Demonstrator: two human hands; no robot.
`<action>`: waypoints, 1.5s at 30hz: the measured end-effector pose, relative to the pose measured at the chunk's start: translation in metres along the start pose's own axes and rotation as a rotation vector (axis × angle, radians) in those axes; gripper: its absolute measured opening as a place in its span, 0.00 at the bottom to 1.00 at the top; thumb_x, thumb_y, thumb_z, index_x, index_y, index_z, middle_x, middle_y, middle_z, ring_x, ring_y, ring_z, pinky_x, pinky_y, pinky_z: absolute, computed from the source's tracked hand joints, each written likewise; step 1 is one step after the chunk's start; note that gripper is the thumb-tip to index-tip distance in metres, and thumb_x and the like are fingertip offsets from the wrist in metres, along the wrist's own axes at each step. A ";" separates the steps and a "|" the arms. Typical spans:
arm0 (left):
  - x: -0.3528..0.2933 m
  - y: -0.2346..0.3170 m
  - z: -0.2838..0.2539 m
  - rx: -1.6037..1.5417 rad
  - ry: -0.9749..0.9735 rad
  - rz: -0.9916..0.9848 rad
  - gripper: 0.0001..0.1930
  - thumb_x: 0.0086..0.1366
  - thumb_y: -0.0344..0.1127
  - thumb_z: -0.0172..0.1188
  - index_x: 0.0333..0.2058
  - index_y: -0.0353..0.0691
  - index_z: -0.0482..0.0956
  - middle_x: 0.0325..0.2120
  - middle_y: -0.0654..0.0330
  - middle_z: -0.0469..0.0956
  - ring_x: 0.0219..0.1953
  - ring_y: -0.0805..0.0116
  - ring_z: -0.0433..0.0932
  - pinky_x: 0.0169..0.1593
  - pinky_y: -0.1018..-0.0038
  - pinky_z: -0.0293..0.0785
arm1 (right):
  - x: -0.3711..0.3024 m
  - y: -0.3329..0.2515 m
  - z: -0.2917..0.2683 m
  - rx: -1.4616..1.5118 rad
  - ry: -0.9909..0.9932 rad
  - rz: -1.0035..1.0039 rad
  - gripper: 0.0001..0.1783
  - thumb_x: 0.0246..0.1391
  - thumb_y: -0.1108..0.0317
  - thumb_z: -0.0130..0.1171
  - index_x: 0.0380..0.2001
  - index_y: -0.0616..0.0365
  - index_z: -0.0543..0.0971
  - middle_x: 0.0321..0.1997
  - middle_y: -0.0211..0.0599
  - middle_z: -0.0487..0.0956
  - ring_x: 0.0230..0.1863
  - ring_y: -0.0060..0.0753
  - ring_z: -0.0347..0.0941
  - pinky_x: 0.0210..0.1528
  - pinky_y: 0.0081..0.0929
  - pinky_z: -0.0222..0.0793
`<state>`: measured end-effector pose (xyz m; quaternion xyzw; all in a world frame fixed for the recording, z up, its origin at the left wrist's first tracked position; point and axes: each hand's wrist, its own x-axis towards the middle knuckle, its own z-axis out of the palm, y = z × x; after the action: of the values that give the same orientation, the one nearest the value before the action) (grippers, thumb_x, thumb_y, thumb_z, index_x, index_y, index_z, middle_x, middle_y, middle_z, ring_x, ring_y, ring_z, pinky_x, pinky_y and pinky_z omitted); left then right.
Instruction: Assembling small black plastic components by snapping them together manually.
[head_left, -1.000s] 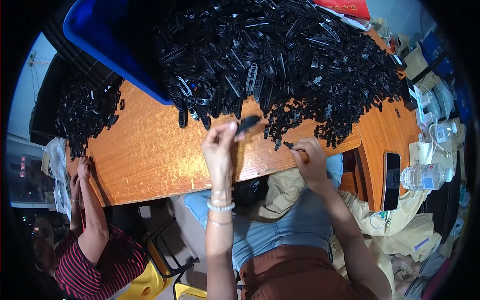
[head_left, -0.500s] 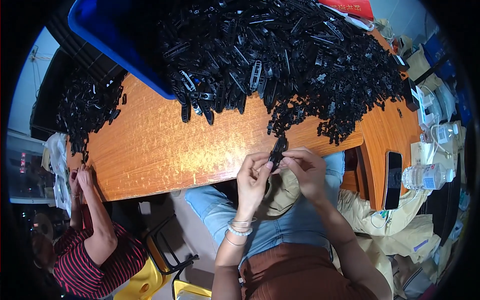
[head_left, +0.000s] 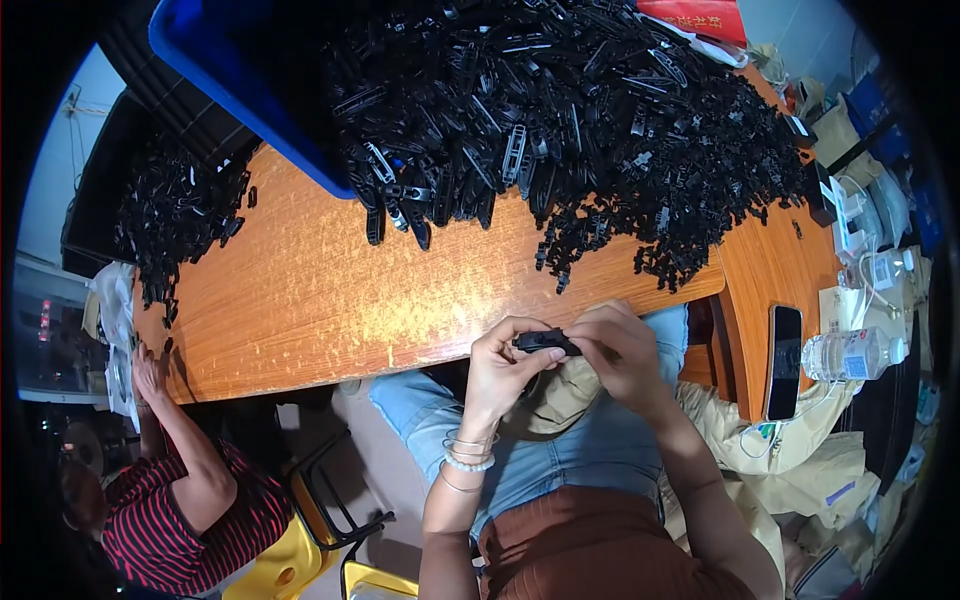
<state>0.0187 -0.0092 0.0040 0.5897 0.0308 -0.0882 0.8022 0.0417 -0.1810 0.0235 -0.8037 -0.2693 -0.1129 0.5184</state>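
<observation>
A small, elongated black plastic part (head_left: 542, 342) is held just off the table's near edge, above my lap. My left hand (head_left: 497, 368) grips its left end, the thumb along the near side and the fingers behind. At its right end, my right hand (head_left: 624, 352) pinches with thumb and fingertips; whether a second small piece sits between them is hidden. The part lies roughly crosswise between both hands. Beyond them, a big heap of long black plastic parts (head_left: 450, 150) covers the far side of the wooden table (head_left: 330, 290), with smaller black pieces (head_left: 680, 240) at its right.
A blue bin (head_left: 250, 110) tilts over the table at far left. Another black heap (head_left: 185, 210) lies near a co-worker in a striped top (head_left: 200, 510). To the right are a phone (head_left: 785, 360), a clear bottle (head_left: 850, 355) and paper bags (head_left: 800, 450). Yellow chairs (head_left: 285, 560) stand at lower left.
The black part has turned from nearly upright to crosswise, and both hands have shifted with it. My right fingers now cover its right end. The co-worker's hands moved slightly lower.
</observation>
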 end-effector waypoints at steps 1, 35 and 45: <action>0.000 0.000 0.001 -0.033 0.003 -0.023 0.12 0.54 0.18 0.61 0.38 0.29 0.72 0.30 0.57 0.79 0.31 0.74 0.80 0.33 0.84 0.77 | 0.000 0.001 -0.002 -0.106 -0.016 -0.096 0.08 0.44 0.79 0.59 0.31 0.61 0.77 0.30 0.37 0.76 0.32 0.37 0.72 0.38 0.28 0.64; 0.116 0.015 -0.035 1.565 0.504 0.697 0.07 0.53 0.29 0.58 0.25 0.35 0.69 0.25 0.50 0.70 0.22 0.52 0.74 0.23 0.63 0.69 | 0.021 0.045 0.020 -0.137 0.109 -0.068 0.06 0.47 0.82 0.55 0.31 0.64 0.76 0.32 0.38 0.72 0.29 0.31 0.72 0.30 0.24 0.68; 0.069 0.028 -0.035 1.381 0.339 0.683 0.09 0.50 0.27 0.62 0.29 0.34 0.73 0.26 0.53 0.68 0.31 0.55 0.71 0.29 0.63 0.70 | 0.005 0.042 0.022 0.685 0.155 0.586 0.11 0.54 0.81 0.50 0.41 0.75 0.70 0.31 0.49 0.79 0.33 0.30 0.78 0.38 0.20 0.75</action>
<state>0.0933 0.0246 0.0089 0.9367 -0.0918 0.2551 0.2213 0.0667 -0.1735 -0.0163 -0.6175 -0.0128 0.0744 0.7829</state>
